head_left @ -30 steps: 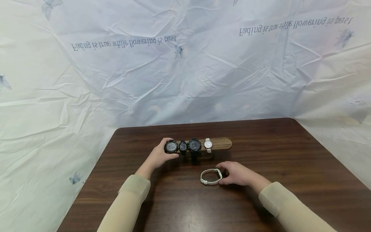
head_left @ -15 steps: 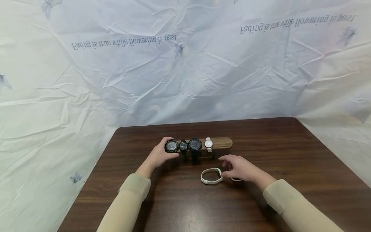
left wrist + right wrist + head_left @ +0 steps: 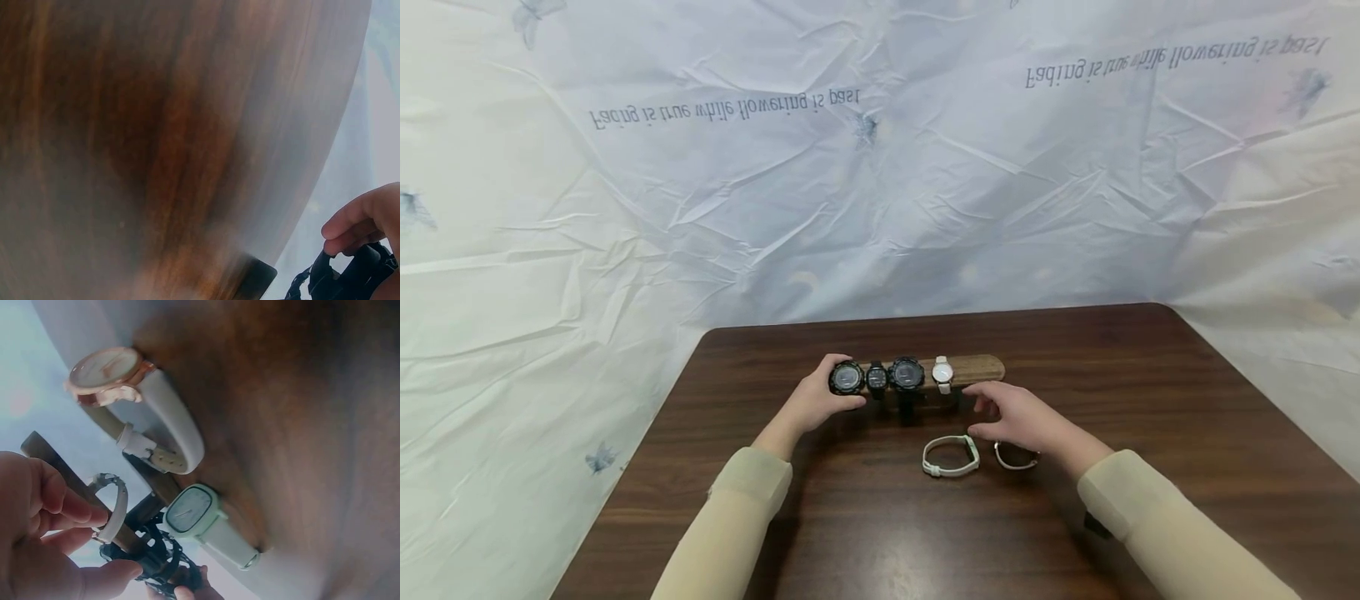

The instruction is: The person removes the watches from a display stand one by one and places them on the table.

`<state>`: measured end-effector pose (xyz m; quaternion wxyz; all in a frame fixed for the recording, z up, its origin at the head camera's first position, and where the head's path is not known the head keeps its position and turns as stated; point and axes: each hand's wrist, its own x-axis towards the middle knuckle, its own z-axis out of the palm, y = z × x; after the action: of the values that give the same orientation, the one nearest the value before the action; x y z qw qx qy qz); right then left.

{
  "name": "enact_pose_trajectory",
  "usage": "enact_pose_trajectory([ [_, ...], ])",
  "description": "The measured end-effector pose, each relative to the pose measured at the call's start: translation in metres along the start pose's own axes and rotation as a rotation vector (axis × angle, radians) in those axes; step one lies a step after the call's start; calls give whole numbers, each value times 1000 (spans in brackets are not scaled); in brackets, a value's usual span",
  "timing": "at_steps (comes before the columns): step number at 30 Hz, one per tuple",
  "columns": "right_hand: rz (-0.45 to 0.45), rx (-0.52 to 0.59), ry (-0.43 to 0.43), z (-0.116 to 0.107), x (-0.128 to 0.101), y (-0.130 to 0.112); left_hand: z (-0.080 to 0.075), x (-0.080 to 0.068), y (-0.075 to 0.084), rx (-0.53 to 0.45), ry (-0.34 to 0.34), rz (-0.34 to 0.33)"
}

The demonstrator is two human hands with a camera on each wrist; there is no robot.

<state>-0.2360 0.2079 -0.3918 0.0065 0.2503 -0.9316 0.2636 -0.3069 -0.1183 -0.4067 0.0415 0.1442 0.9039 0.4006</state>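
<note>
— Trouble could be started where, in front of the wooden stand (image 3: 981, 368)?
— A mint watch (image 3: 951, 457) and a rose-gold watch (image 3: 1015, 458) are laid loose on the worktop (image 3: 1150, 400) just in front of the stand. Either could be swept aside by the right hand (image 3: 1011, 417), held above them with fingers relaxed and nothing grasped.
— And at the stand itself?
— The white watch (image 3: 942, 375) on it could be knocked askew by those fingertips. The black watch (image 3: 846, 378) at the stand's left end is gripped by the left hand (image 3: 812, 404); if it is pulled hard, the stand could be tipped.
</note>
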Motion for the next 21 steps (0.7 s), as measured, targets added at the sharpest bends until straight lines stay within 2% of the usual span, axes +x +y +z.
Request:
enact_pose_trajectory([
  [15, 18, -31, 9, -15, 18, -2, 0, 1, 1, 11, -14, 12],
  [21, 26, -12, 10, -19, 26, -4, -2, 1, 1, 30, -21, 10],
])
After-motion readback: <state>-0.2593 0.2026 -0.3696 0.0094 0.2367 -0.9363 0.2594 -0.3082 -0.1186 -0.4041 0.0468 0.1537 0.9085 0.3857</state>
